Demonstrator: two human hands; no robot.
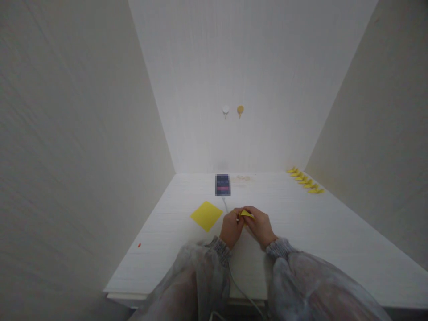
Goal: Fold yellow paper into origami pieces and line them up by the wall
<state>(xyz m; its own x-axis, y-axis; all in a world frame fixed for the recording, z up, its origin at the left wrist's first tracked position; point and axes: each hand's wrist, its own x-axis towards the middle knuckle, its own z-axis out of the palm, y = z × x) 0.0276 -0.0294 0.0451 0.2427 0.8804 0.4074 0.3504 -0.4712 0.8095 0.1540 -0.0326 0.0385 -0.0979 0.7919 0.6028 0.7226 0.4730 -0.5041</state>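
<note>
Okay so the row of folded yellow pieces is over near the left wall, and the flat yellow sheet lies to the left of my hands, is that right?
Not quite: the head view shows the row of folded yellow pieces near the right wall. The flat yellow sheet does lie to the left of your left hand and right hand.

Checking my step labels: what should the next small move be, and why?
Probably the right hand should press along the yellow paper while the left hand steadies it. Both hands hold it, and it shows smaller than the flat yellow sheet, so it looks partly folded; the shaped yellow pieces at back right also suggest folding.
</note>
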